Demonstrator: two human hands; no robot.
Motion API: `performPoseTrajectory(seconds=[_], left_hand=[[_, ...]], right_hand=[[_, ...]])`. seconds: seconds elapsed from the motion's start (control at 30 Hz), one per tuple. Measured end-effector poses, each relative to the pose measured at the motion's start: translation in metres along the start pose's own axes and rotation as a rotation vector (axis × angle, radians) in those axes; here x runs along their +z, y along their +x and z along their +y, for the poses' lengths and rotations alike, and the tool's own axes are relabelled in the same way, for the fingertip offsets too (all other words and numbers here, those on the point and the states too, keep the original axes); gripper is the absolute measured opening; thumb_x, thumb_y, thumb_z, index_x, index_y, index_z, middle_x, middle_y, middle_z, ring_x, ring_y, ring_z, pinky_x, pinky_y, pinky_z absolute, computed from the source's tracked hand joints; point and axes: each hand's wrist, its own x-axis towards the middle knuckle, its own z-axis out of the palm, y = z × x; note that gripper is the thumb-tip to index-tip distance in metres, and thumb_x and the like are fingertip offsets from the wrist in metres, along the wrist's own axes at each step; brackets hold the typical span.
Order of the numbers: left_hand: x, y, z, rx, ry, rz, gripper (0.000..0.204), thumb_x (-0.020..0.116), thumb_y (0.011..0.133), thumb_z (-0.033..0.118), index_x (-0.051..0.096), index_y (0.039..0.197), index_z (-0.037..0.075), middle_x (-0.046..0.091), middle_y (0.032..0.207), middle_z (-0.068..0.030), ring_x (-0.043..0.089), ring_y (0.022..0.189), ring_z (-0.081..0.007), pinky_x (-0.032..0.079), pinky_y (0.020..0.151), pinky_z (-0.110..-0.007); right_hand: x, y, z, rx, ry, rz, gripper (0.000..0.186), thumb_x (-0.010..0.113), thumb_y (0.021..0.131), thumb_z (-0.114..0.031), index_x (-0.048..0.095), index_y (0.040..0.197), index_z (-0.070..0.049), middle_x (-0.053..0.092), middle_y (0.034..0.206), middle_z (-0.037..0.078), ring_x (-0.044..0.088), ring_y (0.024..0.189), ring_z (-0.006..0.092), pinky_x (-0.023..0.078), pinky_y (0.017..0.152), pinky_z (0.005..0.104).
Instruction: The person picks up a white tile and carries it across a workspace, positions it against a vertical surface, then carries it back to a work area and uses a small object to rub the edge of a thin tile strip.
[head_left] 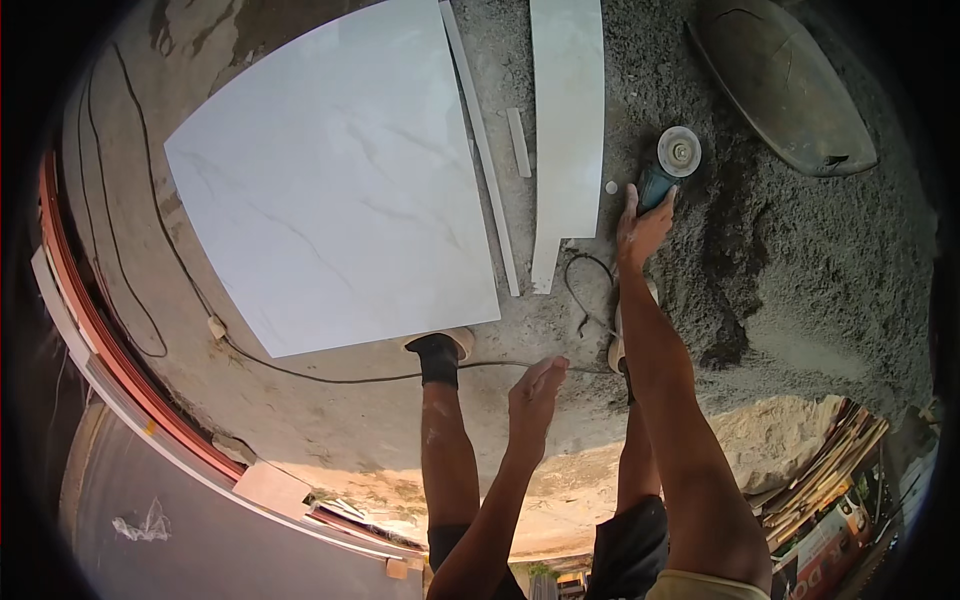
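My right hand (pixel 648 232) reaches forward, its thumb and fingers around the body of a teal angle grinder (pixel 656 188). A pale round disc (pixel 679 152) faces up at the grinder's far end. The tool is at the sandy ground, just right of a cut strip of white tile (pixel 568 110) with a notched near end. My left hand (pixel 537 392) hangs in front of my legs, fingers loosely stretched and nothing seen in it. A large white marbled tile (pixel 335 190) lies farther left, its near edge by my left foot. Narrow offcuts (pixel 487 165) lie between the tile pieces.
A dark cable (pixel 330 380) runs along the ground past my feet, with a pale connector (pixel 216 327) on it. Damp grey sand or mortar (pixel 740 255) spreads on the right, below a worn basin-like tray (pixel 790 85). Stacked wood strips (pixel 825 470) stand at the lower right.
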Motion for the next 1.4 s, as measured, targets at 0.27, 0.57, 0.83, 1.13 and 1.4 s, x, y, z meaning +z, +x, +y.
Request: performPoseTrajectory(seconds=[0.27,0.57,0.83,1.13,1.4], left_hand=[[0.009,0.004,0.001,0.015,0.013,0.033,0.079,0.063,0.093,0.056,0.048,0.140,-0.007,0.059,0.135,-0.0215,0.053,0.129,-0.0339,0.038,0.107,-0.043],[-0.004,-0.004,0.030,0.079,-0.032,0.012,0.081,0.065,0.091,0.055,0.047,0.140,-0.007,0.058,0.135,-0.0230,0.053,0.129,-0.0343,0.039,0.107,-0.042],[-0.060,-0.116,0.064,0.278,0.026,0.110,0.052,0.061,0.098,0.041,0.060,0.120,-0.006,0.070,0.108,-0.0153,0.068,0.096,-0.0202,0.052,0.083,-0.031],[-0.277,-0.241,0.081,0.458,0.559,0.685,0.061,0.050,0.099,0.047,0.067,0.066,-0.002,0.067,0.067,-0.0208,0.069,0.069,-0.0283,0.051,0.068,-0.044],[-0.370,-0.401,0.031,0.228,0.391,0.442,0.045,0.063,0.090,0.047,0.072,0.081,0.004,0.067,0.070,-0.0078,0.064,0.067,-0.0194,0.052,0.064,-0.038]], right_hand=[[-0.007,0.009,0.012,-0.179,0.116,0.064,0.091,0.077,0.084,-0.038,0.029,0.149,0.004,0.045,0.141,0.031,0.048,0.127,0.0481,0.043,0.104,0.0518],[-0.055,-0.014,-0.005,0.040,0.025,-0.069,0.099,0.074,0.083,-0.052,0.024,0.153,-0.003,0.038,0.148,0.030,0.040,0.135,0.0485,0.035,0.109,0.0577],[-0.307,-0.142,0.038,-0.117,-0.143,-0.488,0.083,0.071,0.090,-0.042,0.030,0.153,-0.006,0.040,0.149,0.028,0.048,0.131,0.0440,0.041,0.106,0.0502],[-0.526,-0.242,0.023,0.560,0.202,-0.464,0.065,0.074,0.086,-0.050,0.057,0.130,-0.005,0.070,0.089,0.015,0.067,0.066,0.0162,0.049,0.052,0.0281],[-0.526,-0.276,-0.159,-0.094,0.282,-0.908,0.049,0.072,0.092,-0.035,0.063,0.122,0.002,0.072,0.091,0.014,0.067,0.080,0.0169,0.054,0.070,0.0296]])
